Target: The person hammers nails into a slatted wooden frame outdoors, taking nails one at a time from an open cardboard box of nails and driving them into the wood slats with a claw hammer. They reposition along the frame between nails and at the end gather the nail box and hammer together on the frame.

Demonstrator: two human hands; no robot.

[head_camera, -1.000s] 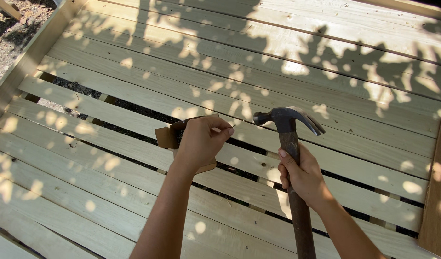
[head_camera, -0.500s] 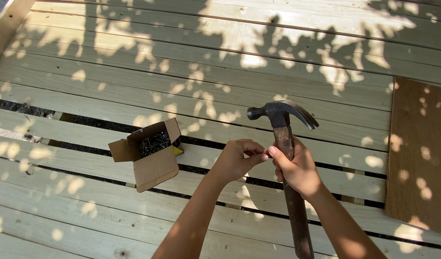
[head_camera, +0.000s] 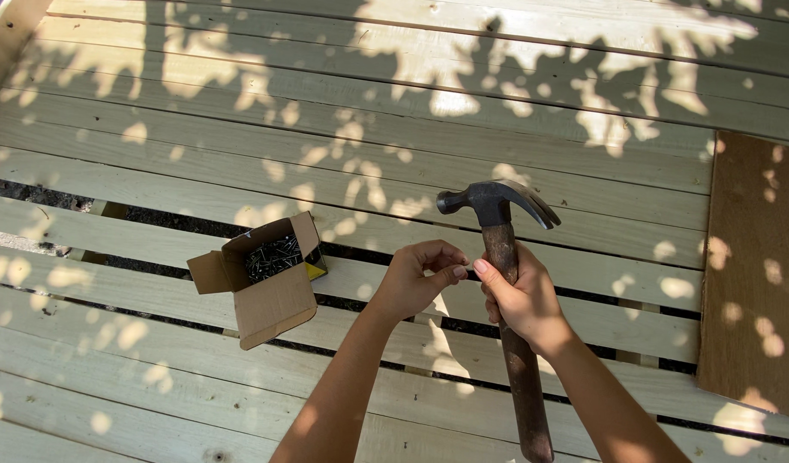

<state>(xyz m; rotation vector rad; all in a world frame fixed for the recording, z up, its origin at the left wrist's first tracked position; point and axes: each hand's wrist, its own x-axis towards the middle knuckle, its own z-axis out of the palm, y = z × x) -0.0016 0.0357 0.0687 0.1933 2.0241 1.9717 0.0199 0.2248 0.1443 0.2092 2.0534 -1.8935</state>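
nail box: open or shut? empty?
Open, not empty. The box lies on the deck boards with its flaps folded out, and a pile of dark nails shows inside.

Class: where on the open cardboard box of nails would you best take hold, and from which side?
Grip the cardboard box by its closed outer walls, near the base, coming from above with one of the hands on each side. Its flaps hang loose and its top is open, so lifting by a flap could spill nails.

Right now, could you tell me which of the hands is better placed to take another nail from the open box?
Probably the left hand: it carries no tool and is nearer the cardboard box of nails. The right hand grips the hammer.
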